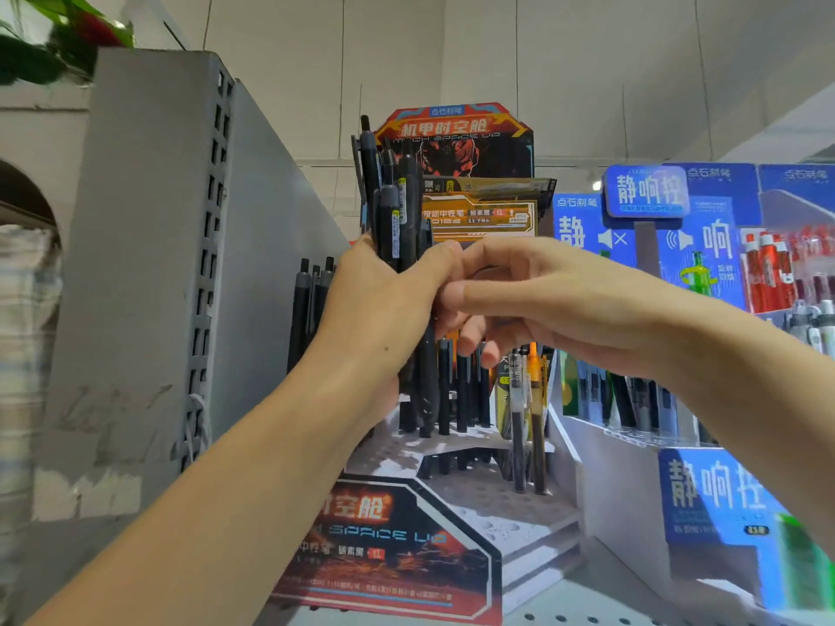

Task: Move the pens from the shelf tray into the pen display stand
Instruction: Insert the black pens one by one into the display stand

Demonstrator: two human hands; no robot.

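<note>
My left hand (379, 305) grips a bundle of several black pens (391, 205), held upright in front of the pen display stand (452, 503). My right hand (510, 300) meets it from the right, its fingers curled in at the bundle; whether they pinch a pen is hidden behind the hand. The stand has stepped white tiers with holes and a red and orange header card (456, 133). Several black pens (461, 386) stand in its upper tier, just below my hands. More black pens (311, 300) stand at the stand's left side. No shelf tray is in sight.
A grey metal shelf upright (149, 264) rises close on the left. To the right stands a blue pen display (705, 481) with more pens, and red pens (768, 273) behind it. A packaged pen pair (526, 413) leans in the stand's right side.
</note>
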